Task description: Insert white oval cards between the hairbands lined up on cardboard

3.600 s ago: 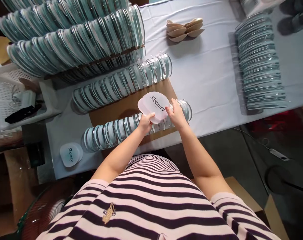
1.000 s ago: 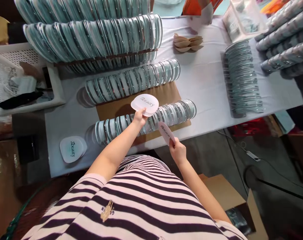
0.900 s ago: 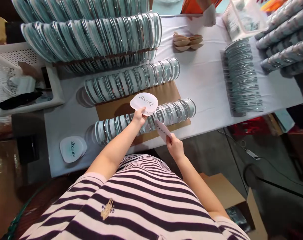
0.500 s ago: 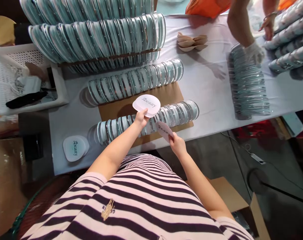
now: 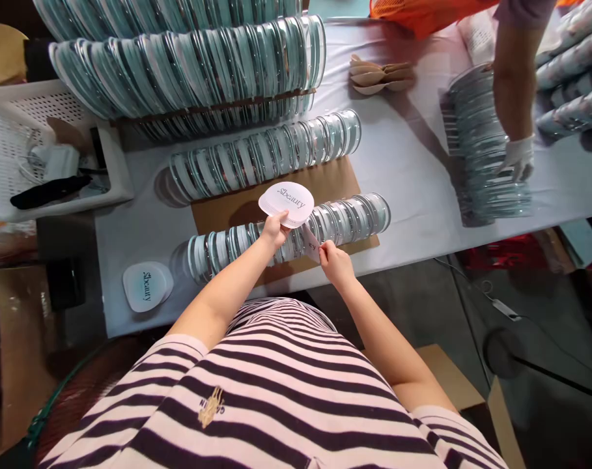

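My left hand (image 5: 275, 231) grips a white rounded lid (image 5: 286, 203) printed "beauty", held flat above the nearest row of clear round cases (image 5: 344, 219). My right hand (image 5: 333, 262) pinches a second white printed piece (image 5: 312, 241), tilted on edge, just right of the lid and touching the row. The row lies on a brown cardboard sheet (image 5: 227, 212) on the white-covered table (image 5: 398, 163).
More rows of cases (image 5: 261, 153) and taller stacks (image 5: 188, 62) fill the back left. A lone lid (image 5: 146, 286) lies near the front left edge. A white basket (image 5: 12, 150) sits left. A co-worker's gloved hand (image 5: 518, 158) rests on another case stack (image 5: 481, 150). Beige sponges (image 5: 381, 75) lie far back.
My right hand has brought its white piece up from below the table edge to beside the lid. The co-worker's gloved hand has reached down onto the right-hand stack.
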A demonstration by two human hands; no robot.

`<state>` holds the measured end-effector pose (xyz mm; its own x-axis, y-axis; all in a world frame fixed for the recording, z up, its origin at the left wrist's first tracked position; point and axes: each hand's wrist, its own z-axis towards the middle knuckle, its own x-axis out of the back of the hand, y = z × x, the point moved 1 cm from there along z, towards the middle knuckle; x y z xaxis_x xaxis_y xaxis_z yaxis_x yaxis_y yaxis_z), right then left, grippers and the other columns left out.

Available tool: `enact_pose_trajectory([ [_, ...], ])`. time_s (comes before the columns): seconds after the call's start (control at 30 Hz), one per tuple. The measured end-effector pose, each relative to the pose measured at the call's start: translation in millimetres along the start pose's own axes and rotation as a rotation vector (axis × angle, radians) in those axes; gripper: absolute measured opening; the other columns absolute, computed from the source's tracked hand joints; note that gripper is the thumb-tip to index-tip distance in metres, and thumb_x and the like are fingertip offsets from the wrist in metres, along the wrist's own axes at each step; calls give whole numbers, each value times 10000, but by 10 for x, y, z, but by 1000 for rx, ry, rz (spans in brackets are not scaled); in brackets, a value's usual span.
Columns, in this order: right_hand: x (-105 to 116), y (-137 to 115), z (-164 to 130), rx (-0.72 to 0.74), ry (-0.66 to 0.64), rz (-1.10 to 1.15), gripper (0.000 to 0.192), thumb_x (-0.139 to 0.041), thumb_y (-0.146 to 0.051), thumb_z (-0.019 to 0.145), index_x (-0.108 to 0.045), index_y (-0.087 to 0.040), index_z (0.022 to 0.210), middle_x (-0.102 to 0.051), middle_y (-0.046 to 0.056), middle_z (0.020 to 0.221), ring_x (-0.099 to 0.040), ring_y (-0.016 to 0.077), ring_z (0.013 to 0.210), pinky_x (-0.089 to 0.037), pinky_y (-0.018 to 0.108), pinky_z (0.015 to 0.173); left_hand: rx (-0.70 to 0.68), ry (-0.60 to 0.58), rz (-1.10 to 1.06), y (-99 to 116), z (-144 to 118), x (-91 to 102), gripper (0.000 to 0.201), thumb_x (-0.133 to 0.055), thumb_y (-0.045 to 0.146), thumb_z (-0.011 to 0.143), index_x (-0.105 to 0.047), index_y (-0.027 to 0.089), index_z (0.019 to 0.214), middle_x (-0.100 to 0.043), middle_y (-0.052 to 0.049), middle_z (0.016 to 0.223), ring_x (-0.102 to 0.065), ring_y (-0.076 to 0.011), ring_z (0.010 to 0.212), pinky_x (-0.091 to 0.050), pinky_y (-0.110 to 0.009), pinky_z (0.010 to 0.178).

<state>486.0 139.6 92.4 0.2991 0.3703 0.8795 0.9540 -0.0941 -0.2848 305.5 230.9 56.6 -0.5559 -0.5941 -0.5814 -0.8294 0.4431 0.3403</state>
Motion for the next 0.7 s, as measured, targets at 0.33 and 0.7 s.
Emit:
enact_pose_trajectory([
  [0.33,-480,5,127,-35,23,172,297,-364,-320,1002,-611,-176,1086,-743,80,889,-685,208,816,-389,260,724,-30,-51,10,-32,2,19,510,-581,6,850,-611,172,1331,-727,-98,1220,-674,-242,1170,-520,-410,1067],
  [0.7,-359,-73,284,-78,-287,447,103,-535,-251,894,-615,-201,853,-648,56,643,-613,171,626,-496,291,662,-40,-54,21,-55,-60,25,467,-595,0,831,-649,153,1269,-752,-100,1145,-691,-235,1130,-519,-392,1061],
])
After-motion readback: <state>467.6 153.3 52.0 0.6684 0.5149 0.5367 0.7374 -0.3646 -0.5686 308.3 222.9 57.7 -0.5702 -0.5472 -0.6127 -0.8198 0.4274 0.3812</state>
